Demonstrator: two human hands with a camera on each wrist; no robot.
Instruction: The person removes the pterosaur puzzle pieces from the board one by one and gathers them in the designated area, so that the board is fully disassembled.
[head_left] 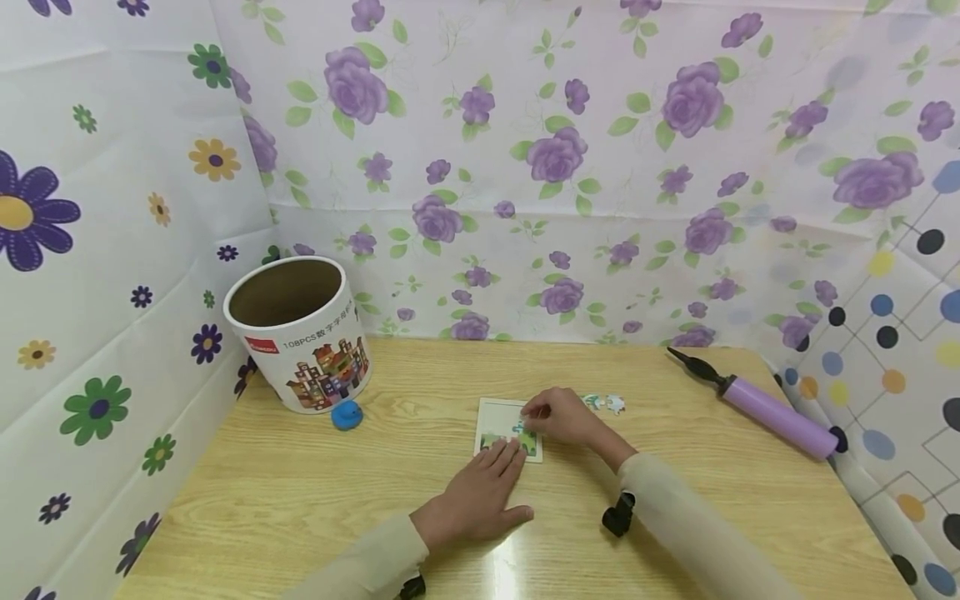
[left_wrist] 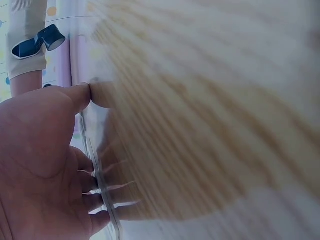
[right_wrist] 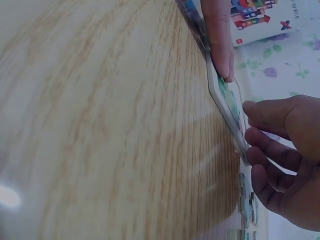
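Note:
A small pale puzzle board (head_left: 493, 413) lies on the table with green picture pieces (head_left: 531, 445) along its near edge. My left hand (head_left: 480, 498) lies palm down, its straight fingers resting on the board's near edge and its thumb out to the side. At the board's right side, my right hand (head_left: 566, 418) has curled fingers and pinches a light-blue puzzle piece (head_left: 518, 427) low over the board. The fingertips partly hide this piece. In the right wrist view, the thumb and fingers are right by the board's edge (right_wrist: 222, 107).
Loose puzzle pieces (head_left: 615, 404) lie just beyond my right hand. Back left stands a large white printed bucket (head_left: 348, 325), with a blue toy duck (head_left: 347, 415) before it. A purple hand pump (head_left: 780, 417) lies at the right. Patterned cloth (head_left: 480, 275) surrounds the table.

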